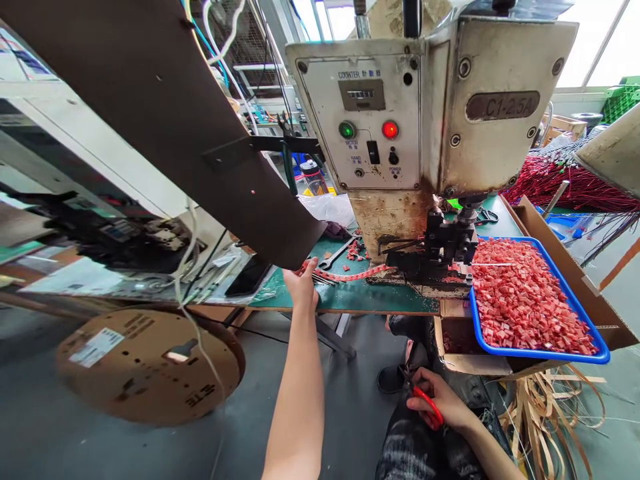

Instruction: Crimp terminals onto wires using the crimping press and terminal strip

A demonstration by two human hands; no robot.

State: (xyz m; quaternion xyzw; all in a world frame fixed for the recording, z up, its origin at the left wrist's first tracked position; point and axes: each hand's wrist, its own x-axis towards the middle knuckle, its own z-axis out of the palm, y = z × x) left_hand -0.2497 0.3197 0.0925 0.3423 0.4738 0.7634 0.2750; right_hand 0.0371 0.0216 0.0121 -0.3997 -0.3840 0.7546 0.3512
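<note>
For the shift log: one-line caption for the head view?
Left hand on red terminal strip at crimping machine; right hand holds red scissors.

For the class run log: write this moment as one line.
left hand: on terminal strip at bench edge | right hand: holds red scissors on lap | press: lamps lit | blue tray: red pieces

Machine point(430, 113) on bench point(350, 297); tray point(590, 333) right; reel point(150, 367) on floor left.
</note>
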